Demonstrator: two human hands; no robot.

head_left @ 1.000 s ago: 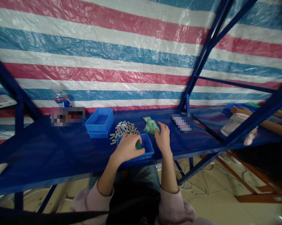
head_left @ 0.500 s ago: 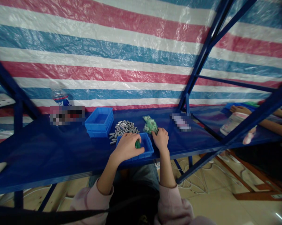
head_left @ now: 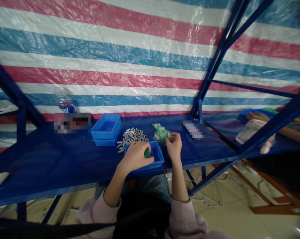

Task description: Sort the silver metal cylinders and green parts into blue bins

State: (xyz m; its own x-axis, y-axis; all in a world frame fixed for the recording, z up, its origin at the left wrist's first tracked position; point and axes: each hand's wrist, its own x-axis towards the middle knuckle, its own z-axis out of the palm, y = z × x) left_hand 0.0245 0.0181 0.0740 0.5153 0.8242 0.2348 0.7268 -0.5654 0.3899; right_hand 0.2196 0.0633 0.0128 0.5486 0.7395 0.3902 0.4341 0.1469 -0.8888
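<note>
My left hand (head_left: 136,155) is curled over a blue plastic bin (head_left: 159,156) at the front edge of the table. Some small green pieces (head_left: 147,153) show between its thumb and fingers; their exact kind is unclear. My right hand (head_left: 174,146) is at the right edge of a pile of shiny green packets (head_left: 159,132), with thumb and fingertips drawn together. What lies in that pinch is too small to make out. A heap of short silver metal cylinders (head_left: 131,135) lies just behind the bin.
Two stacked blue bins (head_left: 106,127) stand left of the heap. Farther left is a plastic bottle (head_left: 66,104). A blurred-out flat object (head_left: 193,129) lies at right. Blue frame posts (head_left: 212,73) rise beside it. Beyond are a white tub (head_left: 250,131) and another person's arm (head_left: 289,134).
My right hand has shifted slightly right along the green pile, and its fingers are drawn together more. My left hand stays over the bin with the green pieces.
</note>
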